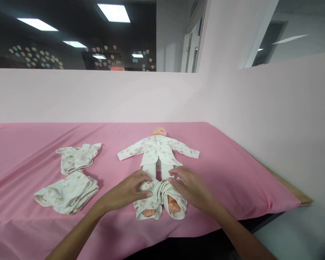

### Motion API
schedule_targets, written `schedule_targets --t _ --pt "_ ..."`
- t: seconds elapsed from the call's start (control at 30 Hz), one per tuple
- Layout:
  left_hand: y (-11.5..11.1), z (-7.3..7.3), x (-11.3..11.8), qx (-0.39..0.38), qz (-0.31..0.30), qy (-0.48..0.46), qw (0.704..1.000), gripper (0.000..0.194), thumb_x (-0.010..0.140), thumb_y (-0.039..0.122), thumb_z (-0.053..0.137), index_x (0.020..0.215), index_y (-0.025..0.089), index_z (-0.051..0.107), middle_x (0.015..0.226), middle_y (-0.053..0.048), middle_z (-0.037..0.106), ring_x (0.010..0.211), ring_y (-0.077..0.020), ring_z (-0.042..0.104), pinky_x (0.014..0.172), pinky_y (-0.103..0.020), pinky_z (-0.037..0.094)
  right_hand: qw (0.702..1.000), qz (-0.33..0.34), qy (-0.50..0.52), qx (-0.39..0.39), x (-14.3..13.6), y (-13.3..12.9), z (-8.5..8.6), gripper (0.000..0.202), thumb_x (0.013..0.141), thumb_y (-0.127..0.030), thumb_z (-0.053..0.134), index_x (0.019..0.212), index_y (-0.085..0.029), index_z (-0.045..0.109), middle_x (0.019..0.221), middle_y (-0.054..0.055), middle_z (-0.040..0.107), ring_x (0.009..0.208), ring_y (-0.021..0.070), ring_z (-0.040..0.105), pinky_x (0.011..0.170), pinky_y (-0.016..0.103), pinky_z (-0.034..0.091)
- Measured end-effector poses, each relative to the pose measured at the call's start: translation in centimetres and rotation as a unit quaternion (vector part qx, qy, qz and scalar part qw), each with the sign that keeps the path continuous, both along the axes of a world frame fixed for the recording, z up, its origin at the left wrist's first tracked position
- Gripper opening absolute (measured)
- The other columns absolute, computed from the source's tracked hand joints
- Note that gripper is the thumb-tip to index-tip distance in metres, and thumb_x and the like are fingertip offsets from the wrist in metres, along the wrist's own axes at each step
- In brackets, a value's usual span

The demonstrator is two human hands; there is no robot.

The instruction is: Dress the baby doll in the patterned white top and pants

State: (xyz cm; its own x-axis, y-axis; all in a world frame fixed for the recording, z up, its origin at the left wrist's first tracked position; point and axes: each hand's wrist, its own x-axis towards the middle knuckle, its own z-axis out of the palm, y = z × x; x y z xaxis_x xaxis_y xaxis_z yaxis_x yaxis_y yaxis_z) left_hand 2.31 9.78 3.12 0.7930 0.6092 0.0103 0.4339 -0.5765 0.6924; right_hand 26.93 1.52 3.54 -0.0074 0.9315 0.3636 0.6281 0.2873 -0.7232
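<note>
Hands at the lower legs of a dressed baby doll (158,151) lying face up on the bench (233,169), head toward the far wall. Left hand (131,187) curls loosely, fingers bent onto the bunched cloth of the patterned trousers (159,198) over the doll's left-of-frame shin; right hand (188,186) lies flatter, fingers spread and pressing the gathered cloth beside the other shin; whether either hand actually pinches the fabric cannot be told. Bare feet (173,206) protrude from the rumpled cuffs near the front edge of the bench. Fabric appears thin, soft and light, likely to crease and slide over the smooth limbs; a sound hold would be the cuff or waistband hem, with the stiffer leg steadied beneath. Matching top (158,146) covers the torso, sleeves outspread. Two further folded garments (70,180) lie well apart to the left on the pink cover.
</note>
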Motion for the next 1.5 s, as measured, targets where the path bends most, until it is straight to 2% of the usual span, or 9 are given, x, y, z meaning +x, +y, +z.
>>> schedule_targets --t 0.2,0.37,0.57,0.7,0.87,1.0,1.23,1.37,1.5 --pt "1.4 -0.4 -0.6 -0.02 0.022 0.004 1.0 0.026 0.088 0.035 0.056 0.111 0.025 0.057 0.11 -0.001 0.058 0.096 -0.0171 0.054 0.083 -0.029 0.046 0.98 0.168 -0.082 -0.061 -1.0 4.1 0.9 0.021 0.085 -0.022 0.054 0.079 -0.021 0.074 0.076 0.001 0.069 0.075 0.0161 0.058 0.066 0.027 0.038" --pt "2.3 -0.9 0.6 -0.035 0.072 -0.073 0.994 0.021 0.089 0.041 0.053 0.088 0.02 0.055 0.088 0.0 0.059 0.079 -0.016 0.053 0.069 -0.026 0.043 0.941 0.211 -0.152 -0.216 -1.0 4.8 2.1 0.024 0.085 -0.041 0.058 0.083 -0.02 0.069 0.08 0.0 0.066 0.071 0.0147 0.056 0.059 0.026 0.035" --pt "4.4 -1.4 2.7 -0.107 0.143 -0.201 0.963 0.03 0.089 0.048 0.053 0.092 0.018 0.056 0.083 0.0 0.058 0.074 -0.0148 0.054 0.064 -0.025 0.042 0.929 0.213 0.081 -0.29 -1.2 6.1 2.6 0.032 0.083 -0.049 0.064 0.102 -0.023 0.066 0.105 0.002 0.067 0.096 0.0198 0.062 0.077 0.028 0.047" --pt "5.4 -2.2 3.1 -0.071 0.138 -0.169 0.973 0.027 0.089 0.044 0.053 0.09 0.018 0.061 0.087 -0.001 0.061 0.077 -0.0164 0.056 0.067 -0.026 0.044 0.915 0.17 0.131 -0.341 0.3 7.0 1.9 0.037 0.081 -0.055 0.064 0.096 -0.021 0.067 0.091 0.004 0.067 0.077 0.0163 0.061 0.065 0.026 0.048" --pt "6.3 -4.0 2.3 0.017 0.156 -0.109 0.982 0.037 0.089 0.043 0.052 0.115 0.021 0.066 0.1 -0.006 0.06 0.087 -0.0201 0.056 0.078 -0.032 0.045 0.934 0.12 0.084 -0.327 3.4 7.6 0.1 0.033 0.08 -0.05 0.068 0.099 -0.024 0.07 0.095 0.004 0.068 0.08 0.0161 0.06 0.066 0.026 0.045" --pt "7.4 -5.0 2.4 0.042 0.192 -0.1 0.975 0.056 0.092 0.044 0.045 0.143 0.02 0.047 0.118 -0.011 0.058 0.096 -0.0231 0.057 0.089 -0.038 0.045 0.944 0.108 0.085 -0.3 4.4 8.1 -1.2 0.035 0.081 -0.046 0.066 0.108 -0.024 0.069 0.095 0.004 0.066 0.081 0.0165 0.059 0.066 0.026 0.044" --pt "10.7 -6.7 4.6 0.004 0.274 -0.178 0.945 0.058 0.091 0.046 0.05 0.139 0.015 0.049 0.151 -0.014 0.04 0.141 -0.0288 0.034 0.116 -0.043 0.023 0.974 0.035 0.092 -0.204 4.0 8.9 -2.5 0.067 0.082 -0.026 0.056 0.147 -0.027 0.039 0.089 0.001 0.061 0.059 0.0107 0.049 0.05 0.022 0.039" --pt "12.5 -7.2 6.0 -0.003 0.283 -0.194 0.939 0.059 0.094 0.052 0.041 0.14 0.014 0.048 0.151 -0.015 0.039 0.138 -0.0305 0.04 0.113 -0.044 0.031 0.988 -0.001 0.088 -0.126 4.3 10.1 -3.4 0.052 0.08 -0.018 0.051 0.131 -0.024 0.058 0.108 0.006 0.065 0.077 0.0162 0.06 0.066 0.028 0.05" --pt "13.6 -7.7 6.3 0.028 0.275 -0.199 0.94 0.055 0.097 0.047 0.035 0.139 0.014 0.049 0.147 -0.015 0.044 0.136 -0.0313 0.042 0.111 -0.046 0.034 0.985 0.023 0.15 -0.088 4.8 12.0 -5.1 0.052 0.082 -0.018 0.046 0.133 -0.027 0.055 0.125 0.004 0.064 0.106 0.0213 0.061 0.091 0.036 0.051"
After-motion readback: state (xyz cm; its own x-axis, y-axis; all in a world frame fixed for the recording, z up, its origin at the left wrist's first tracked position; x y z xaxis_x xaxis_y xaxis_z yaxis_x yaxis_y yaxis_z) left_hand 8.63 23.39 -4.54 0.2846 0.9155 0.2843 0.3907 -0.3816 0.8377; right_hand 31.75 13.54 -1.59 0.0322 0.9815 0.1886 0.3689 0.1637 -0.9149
